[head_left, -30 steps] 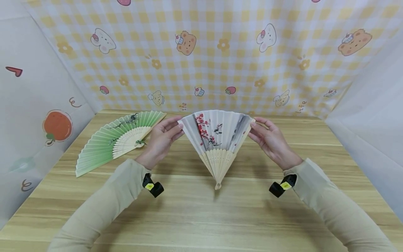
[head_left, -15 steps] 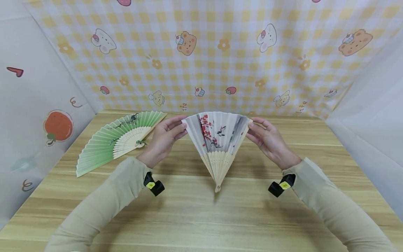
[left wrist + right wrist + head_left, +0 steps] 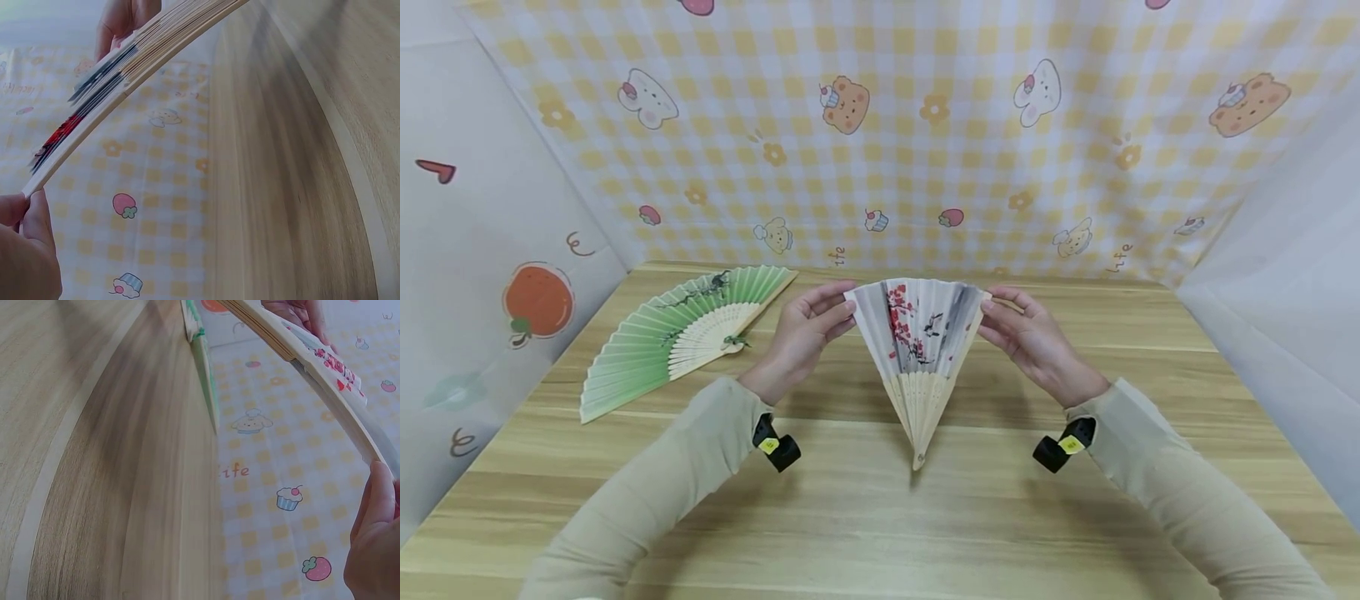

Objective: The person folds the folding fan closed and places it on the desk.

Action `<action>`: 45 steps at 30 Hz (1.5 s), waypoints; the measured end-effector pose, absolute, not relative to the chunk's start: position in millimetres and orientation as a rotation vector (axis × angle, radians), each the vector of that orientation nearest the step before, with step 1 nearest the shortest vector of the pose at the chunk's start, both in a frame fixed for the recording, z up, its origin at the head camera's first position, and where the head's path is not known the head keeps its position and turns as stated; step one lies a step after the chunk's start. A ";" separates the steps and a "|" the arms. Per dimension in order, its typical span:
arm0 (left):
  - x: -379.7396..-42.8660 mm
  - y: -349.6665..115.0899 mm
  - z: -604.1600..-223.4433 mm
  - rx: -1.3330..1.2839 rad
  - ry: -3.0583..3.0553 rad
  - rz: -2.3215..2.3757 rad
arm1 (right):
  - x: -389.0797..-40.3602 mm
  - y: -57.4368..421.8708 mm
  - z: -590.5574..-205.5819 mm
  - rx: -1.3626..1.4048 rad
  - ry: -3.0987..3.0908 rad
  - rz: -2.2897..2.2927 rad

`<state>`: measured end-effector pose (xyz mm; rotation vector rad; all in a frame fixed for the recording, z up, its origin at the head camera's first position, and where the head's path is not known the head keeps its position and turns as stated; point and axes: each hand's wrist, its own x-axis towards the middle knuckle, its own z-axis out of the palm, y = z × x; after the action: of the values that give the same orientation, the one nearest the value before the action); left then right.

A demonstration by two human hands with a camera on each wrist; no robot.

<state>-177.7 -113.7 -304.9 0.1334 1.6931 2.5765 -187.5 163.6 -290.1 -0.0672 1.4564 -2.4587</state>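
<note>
A white folding fan (image 3: 921, 329) with red blossoms, a bird and grey edges is partly spread, its wooden ribs meeting at a pivot low in the middle of the head view. My left hand (image 3: 805, 333) pinches its upper left corner between thumb and fingers. At the opposite upper corner, my right hand (image 3: 1033, 342) pinches the other outer edge. In the left wrist view the fan (image 3: 94, 119) is seen edge-on with its pleats stacked. The right wrist view also shows the fan (image 3: 331, 390) from the side, with my right hand (image 3: 378, 531) on its outer rib.
A green folding fan (image 3: 640, 350) lies spread on the wooden table (image 3: 880, 533), left of my left hand. Behind the table hangs a yellow checked curtain (image 3: 895, 167) with cartoon prints. White cloth (image 3: 482, 208) stands at the left side.
Both hands have come closer together, narrowing the white fan's spread. The fan has also shifted slightly lower in the head view. The green fan has stayed in place.
</note>
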 end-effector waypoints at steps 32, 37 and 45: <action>-179.1 -99.4 -302.6 0.206 1.798 2.514 | -183.5 146.5 -289.4 -0.080 1.484 -2.422; -179.7 -95.2 -302.7 0.203 1.796 2.511 | -182.8 144.9 -288.2 -0.096 1.478 -2.411; -180.4 -91.9 -301.5 0.208 1.822 2.482 | -183.2 142.0 -287.0 -0.100 1.501 -2.397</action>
<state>-180.4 -91.9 -301.5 0.2081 1.8216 2.4822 -183.2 142.0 -287.0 -0.0996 1.5007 -2.3966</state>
